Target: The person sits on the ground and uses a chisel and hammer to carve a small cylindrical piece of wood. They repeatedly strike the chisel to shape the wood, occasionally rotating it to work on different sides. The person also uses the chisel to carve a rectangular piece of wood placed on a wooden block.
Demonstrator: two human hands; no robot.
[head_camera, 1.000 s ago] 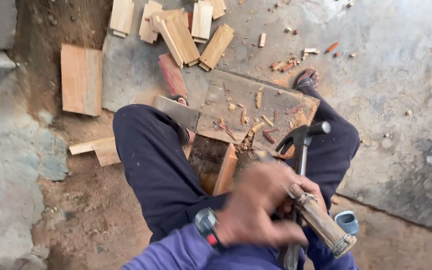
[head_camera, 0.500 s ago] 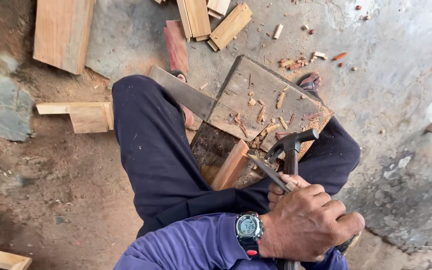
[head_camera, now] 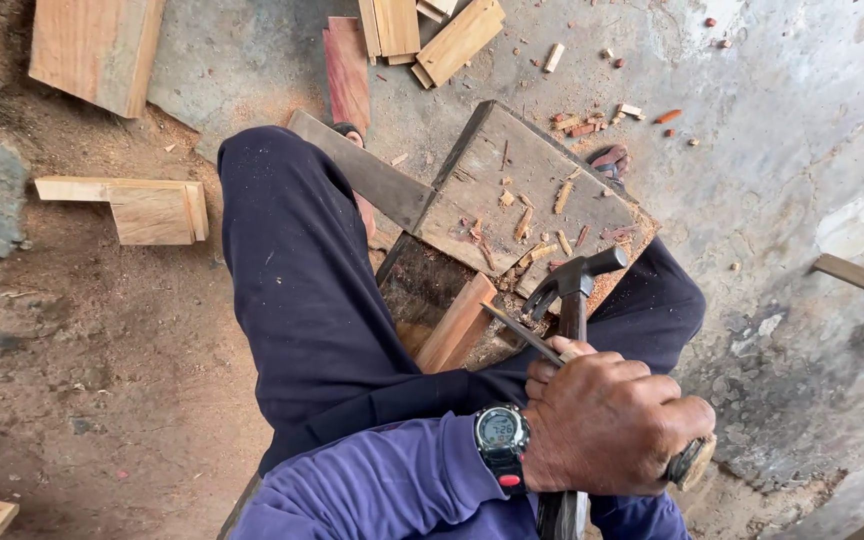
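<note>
Under the left hand, grip closed on chisel, right hand hidden, hammer handle part-covered.

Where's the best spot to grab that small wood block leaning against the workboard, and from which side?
Probably take the small wood block across its two long side faces near the upper end, coming from above and the person's left. It leans tilted with that end raised and exposed; its lower end sits in the dark gap under the workboard, and the chisel and claw hammer crowd its right.

Your hammer has a dull dark metal head; the board under it is rough, weathered wood; your sleeve is soft matt cloth.
</note>
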